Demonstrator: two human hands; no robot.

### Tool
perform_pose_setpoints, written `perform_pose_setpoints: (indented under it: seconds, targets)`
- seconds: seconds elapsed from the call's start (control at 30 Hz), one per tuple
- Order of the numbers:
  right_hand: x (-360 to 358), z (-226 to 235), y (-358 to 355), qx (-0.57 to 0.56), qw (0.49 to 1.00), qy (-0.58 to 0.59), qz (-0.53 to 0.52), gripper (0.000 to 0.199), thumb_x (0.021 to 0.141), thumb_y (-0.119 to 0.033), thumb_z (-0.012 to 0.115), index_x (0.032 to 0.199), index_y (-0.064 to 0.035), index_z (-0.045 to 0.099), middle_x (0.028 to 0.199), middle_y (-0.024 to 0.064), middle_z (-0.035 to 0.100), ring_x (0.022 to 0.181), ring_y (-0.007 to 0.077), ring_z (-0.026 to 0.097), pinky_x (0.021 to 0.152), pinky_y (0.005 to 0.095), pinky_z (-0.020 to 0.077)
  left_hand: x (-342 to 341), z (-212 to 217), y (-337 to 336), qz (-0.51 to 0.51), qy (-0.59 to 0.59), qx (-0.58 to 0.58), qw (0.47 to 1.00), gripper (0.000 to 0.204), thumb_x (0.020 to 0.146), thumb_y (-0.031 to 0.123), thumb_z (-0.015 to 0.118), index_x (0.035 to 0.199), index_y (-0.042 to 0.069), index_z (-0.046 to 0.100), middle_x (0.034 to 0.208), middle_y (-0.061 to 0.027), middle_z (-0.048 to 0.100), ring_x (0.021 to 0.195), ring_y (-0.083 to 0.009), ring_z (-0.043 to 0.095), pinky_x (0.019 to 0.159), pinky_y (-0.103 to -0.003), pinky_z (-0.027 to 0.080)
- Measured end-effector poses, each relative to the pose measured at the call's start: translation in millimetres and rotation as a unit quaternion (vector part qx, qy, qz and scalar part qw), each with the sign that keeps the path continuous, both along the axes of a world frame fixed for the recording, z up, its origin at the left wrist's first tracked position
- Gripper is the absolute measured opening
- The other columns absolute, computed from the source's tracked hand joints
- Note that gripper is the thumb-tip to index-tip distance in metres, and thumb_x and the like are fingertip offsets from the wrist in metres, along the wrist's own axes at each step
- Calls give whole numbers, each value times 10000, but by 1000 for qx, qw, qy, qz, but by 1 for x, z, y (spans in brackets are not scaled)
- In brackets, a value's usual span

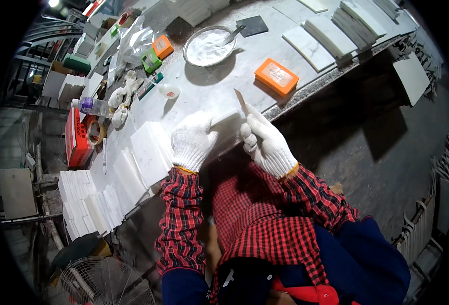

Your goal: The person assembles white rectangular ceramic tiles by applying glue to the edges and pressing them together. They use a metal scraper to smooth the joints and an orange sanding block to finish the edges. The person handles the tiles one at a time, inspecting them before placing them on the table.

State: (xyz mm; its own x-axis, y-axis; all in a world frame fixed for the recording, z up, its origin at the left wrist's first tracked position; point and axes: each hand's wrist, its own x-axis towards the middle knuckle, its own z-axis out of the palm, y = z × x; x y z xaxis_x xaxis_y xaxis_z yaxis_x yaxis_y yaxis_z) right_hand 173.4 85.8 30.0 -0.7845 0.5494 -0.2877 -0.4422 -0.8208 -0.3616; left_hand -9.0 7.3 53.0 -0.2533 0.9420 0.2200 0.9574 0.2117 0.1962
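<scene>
Both hands wear white knitted gloves. My left hand (pixel 193 140) grips the side of a white marble tile (pixel 227 131), held tilted above the near edge of the table. In my right hand (pixel 266 145) is a thin, flat, brownish blade (pixel 241 100), pinched between thumb and fingers and pointing up, just right of the tile. Beyond the hands stands a metal bowl (pixel 186 47) of white paste (pixel 209 47) with a putty knife (pixel 232 35) resting in it. An orange box (pixel 277 77) lies at the table edge, past my right hand.
Stacked white tiles (pixel 151 150) stand left of my left hand, with more tiles (pixel 328 38) at the far right. A small white bottle (pixel 169 91), green box (pixel 151 60), tape roll (pixel 96 132) and red box (pixel 77 137) sit leftward. A fan (pixel 107 282) stands lower left.
</scene>
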Motion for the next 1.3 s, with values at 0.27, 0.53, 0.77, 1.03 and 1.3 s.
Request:
perform_pose_setpoints:
  seconds: [0.27,0.53,0.77,1.03,1.3]
  targets:
    - [-19,-8,4,-17,1000,4,-10,474,1052,-141,508,1516,-82,432,926,-46,572,696,15,543,529,138,449,-6,-10,1,0,17,12,1000,159,747,197,662,863,89,657,861,-124,653,837,-337,664,714,-452,537]
    - [0,-1,14,-14,999,-42,-6,476,1084,-195,483,1540,-107,378,800,-2,585,563,41,493,509,164,448,-6,-5,1,-7,-11,10,1000,175,753,217,665,873,90,671,855,-138,658,847,-351,665,733,-465,536]
    - [41,6,50,294,921,-255,0,482,1020,-116,571,1471,22,475,845,39,686,635,57,587,542,180,443,-24,32,24,6,-207,-151,967,476,760,384,779,1113,68,724,992,-177,740,922,-326,719,805,-404,556]
    - [60,-11,88,580,696,-414,-89,267,984,-112,613,1223,-22,693,827,68,737,664,74,638,623,228,516,-18,20,50,-32,-346,-229,909,676,687,436,846,1190,11,691,1047,-184,742,967,-267,719,868,-357,543]
    - [39,5,67,557,741,-371,-58,197,957,-98,656,1123,-10,714,847,130,728,739,145,698,688,281,543,-7,23,54,-31,-411,-281,866,605,709,385,874,1161,21,705,1039,-111,741,956,-184,684,871,-317,524]
